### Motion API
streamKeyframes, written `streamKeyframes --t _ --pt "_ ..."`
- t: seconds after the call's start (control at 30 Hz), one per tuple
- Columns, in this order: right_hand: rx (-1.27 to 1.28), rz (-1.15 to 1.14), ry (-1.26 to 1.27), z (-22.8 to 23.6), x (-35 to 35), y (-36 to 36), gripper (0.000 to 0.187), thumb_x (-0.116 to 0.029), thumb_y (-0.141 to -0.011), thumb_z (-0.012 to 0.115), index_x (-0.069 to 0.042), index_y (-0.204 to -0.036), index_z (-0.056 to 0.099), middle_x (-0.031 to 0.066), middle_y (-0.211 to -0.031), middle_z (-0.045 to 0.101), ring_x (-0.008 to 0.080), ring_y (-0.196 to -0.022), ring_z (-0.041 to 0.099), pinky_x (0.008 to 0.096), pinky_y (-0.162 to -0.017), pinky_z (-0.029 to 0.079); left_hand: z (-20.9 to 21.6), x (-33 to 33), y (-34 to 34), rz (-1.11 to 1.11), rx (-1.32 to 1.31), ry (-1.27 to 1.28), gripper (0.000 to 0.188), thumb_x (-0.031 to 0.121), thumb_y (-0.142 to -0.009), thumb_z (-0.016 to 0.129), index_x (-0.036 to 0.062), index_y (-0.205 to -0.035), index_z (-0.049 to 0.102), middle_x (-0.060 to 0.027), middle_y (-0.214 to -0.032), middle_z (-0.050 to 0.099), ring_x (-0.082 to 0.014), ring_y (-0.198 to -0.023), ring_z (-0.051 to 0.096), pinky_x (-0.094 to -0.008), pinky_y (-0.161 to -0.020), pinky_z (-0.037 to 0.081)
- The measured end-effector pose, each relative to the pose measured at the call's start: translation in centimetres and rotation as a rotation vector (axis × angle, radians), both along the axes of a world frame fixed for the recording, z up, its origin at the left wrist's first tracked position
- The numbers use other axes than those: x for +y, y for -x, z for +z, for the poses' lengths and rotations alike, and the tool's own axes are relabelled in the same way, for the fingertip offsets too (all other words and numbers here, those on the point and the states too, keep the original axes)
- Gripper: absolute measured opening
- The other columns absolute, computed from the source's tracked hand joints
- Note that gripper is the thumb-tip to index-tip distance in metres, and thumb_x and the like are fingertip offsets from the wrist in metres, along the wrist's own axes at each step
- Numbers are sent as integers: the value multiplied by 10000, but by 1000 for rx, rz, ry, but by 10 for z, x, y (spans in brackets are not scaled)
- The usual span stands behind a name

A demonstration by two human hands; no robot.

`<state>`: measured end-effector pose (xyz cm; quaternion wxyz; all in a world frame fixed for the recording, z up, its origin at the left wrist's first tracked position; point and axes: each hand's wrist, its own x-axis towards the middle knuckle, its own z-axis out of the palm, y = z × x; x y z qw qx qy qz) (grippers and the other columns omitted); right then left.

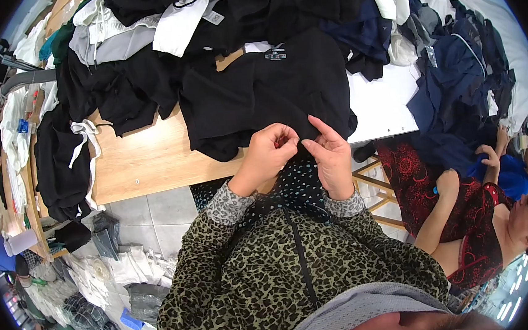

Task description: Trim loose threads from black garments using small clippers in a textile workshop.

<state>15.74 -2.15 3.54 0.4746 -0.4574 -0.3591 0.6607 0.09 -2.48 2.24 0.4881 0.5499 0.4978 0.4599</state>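
Garment: plain matte black (271, 93), soft folds, pale printed mark (275, 56) near far edge; lies in front of wearer, bunched at near side.
Near edge: garment's near folds hang slightly past the surface (137, 165) front.
Left hand: (269, 151) fingers curled, thumb and index pinched at garment's near edge; can't tell if anything's in the pinch.
Right hand: (333, 159) fingers loose, thumb and index spread, index tip by the garment; no visible grip.
Left room: bare wood between garment and black clothes with white ties (62, 165).
Right room: white panel (383, 107) partly bare, navy pile (450, 88) beyond.
Far side: tight, black clothes (246, 11) crowd the garment.
Right flank: co-worker (455, 230) sits close to wearer's right sleeve (394, 248).
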Motion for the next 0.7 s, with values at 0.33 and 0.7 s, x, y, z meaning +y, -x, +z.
streamKeyframes --t 0.33,0.7 --pt "60 -38 23 -7 4 -2 442 100 -763 648 24 -1192 576 -80 -722 436 8 -636 377 152 -595 333 -4 0 11 -57 -952 528 69 84 -859 578 22 -863 548 5 -739 487 -30 -546 376 -168 -453 299" --pt "71 -39 43 -4 3 -3 387 97 -757 653 36 -1136 604 -68 -796 426 14 -660 380 149 -605 340 3 -3 14 -53 -984 358 103 114 -891 552 13 -897 567 -48 -831 569 -56 -601 484 -175 -456 360"
